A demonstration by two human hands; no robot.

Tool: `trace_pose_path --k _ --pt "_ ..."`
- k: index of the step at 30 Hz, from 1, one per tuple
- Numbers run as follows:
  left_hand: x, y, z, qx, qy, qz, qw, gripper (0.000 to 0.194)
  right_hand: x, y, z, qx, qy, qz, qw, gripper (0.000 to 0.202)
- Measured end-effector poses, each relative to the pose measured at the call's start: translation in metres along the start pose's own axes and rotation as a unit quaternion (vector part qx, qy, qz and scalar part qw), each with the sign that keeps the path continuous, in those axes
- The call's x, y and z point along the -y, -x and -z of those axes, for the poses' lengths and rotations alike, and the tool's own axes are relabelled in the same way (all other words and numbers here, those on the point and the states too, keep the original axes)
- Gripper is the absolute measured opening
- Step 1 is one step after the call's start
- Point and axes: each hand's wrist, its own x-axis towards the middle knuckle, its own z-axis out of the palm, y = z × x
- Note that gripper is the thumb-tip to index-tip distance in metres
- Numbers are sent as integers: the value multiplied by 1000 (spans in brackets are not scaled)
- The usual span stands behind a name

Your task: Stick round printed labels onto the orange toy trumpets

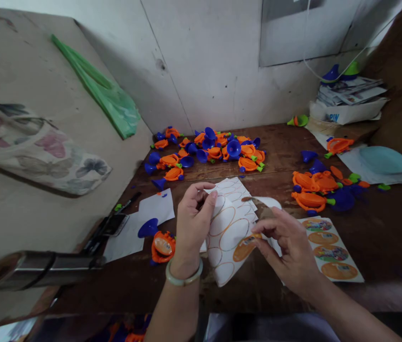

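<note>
Pale walls (204,71) back a brown table (279,152) strewn with orange-and-blue toys (168,161), where a person's left hand (195,213) grips a sheet (231,228) marked with ovals. Over its lower right edge, between the hands, lies an orange sticker (243,248), its end pinched by the right hand (286,247). An uneven pull could crease or tear the sticker; a slack hold could let the sheet buckle. Whether the curled white strip (270,201) by the right fingers is another sticker is unclear; both forearms are cut off, and the sticker's print is illegible.
</note>
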Motion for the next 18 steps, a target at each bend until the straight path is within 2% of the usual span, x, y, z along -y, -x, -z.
trace_pose_path --k 2,6,8,14,18 --pt "2 -1 -1 8 7 8 1000 13 0 -1 1 4 19 8 1000 71" --pt "4 -1 -2 3 12 1 1000 13 2 -1 3 34 87 -8 996 37" --pt "5 -2 -3 6 19 0 1000 16 3 -2 4 35 99 -9 994 31" --pt "12 -5 -10 54 20 52 997 23 4 -5 6 12 83 15 996 27" --pt "21 -10 -15 66 -6 55 996 23 -3 -2 8 7 99 85 991 50"
